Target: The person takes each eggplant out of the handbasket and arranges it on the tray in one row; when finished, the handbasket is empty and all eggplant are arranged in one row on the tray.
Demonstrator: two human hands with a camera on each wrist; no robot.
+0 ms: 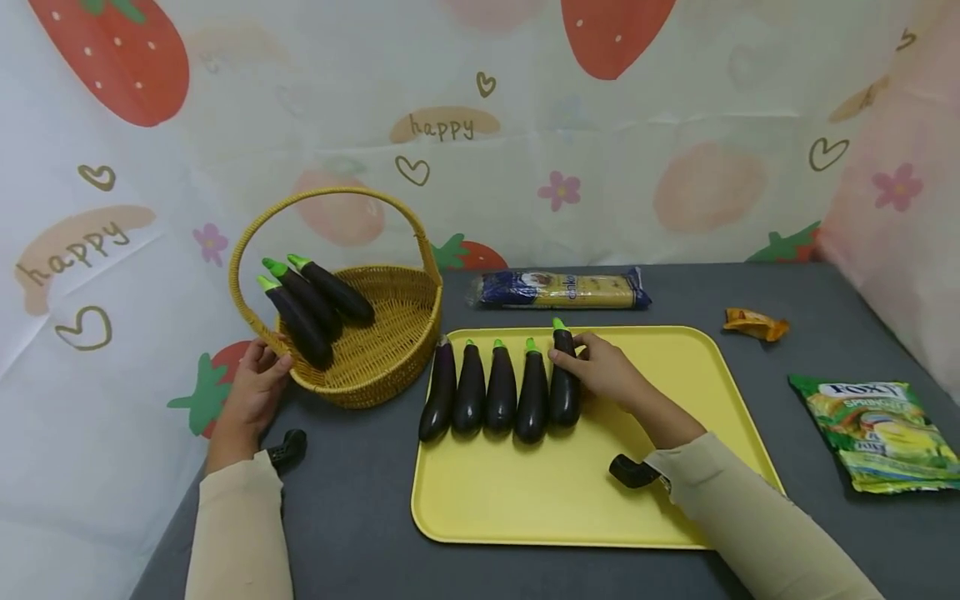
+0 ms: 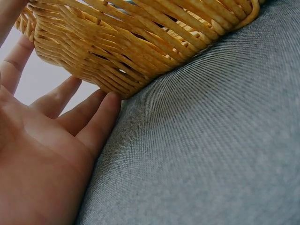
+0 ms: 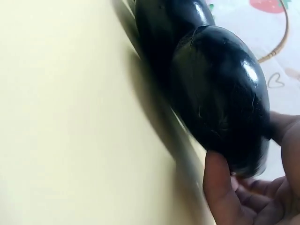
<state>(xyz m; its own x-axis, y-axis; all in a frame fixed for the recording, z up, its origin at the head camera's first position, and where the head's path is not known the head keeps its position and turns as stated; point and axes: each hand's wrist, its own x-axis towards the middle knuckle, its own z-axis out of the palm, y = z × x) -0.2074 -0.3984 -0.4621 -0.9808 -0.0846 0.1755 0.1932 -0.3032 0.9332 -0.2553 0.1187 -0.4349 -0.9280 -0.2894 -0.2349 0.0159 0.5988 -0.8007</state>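
My right hand (image 1: 603,371) pinches the rightmost eggplant (image 1: 564,396), dark purple with a green stem, at the end of a row on the yellow tray (image 1: 517,500). In the right wrist view, the thumb and fingers (image 3: 220,187) hold that eggplant (image 3: 220,89) near one end. Several other eggplants (image 1: 501,392) lie side by side to its left. At the left stands a yellow wicker basket (image 1: 401,325) with a tall handle and three eggplants (image 1: 300,312) inside. My left hand (image 1: 255,392) touches the basket's left side, fairly straight fingertips against the weave (image 2: 108,51) in the left wrist view.
Behind the tray lies a blue-and-yellow pasta packet (image 1: 566,289). A small orange-brown wrapped snack (image 1: 756,324) and a green Foxy packet (image 1: 881,433) lie right of the tray on the grey tabletop (image 1: 352,508). A printed curtain (image 1: 480,200) hangs behind.
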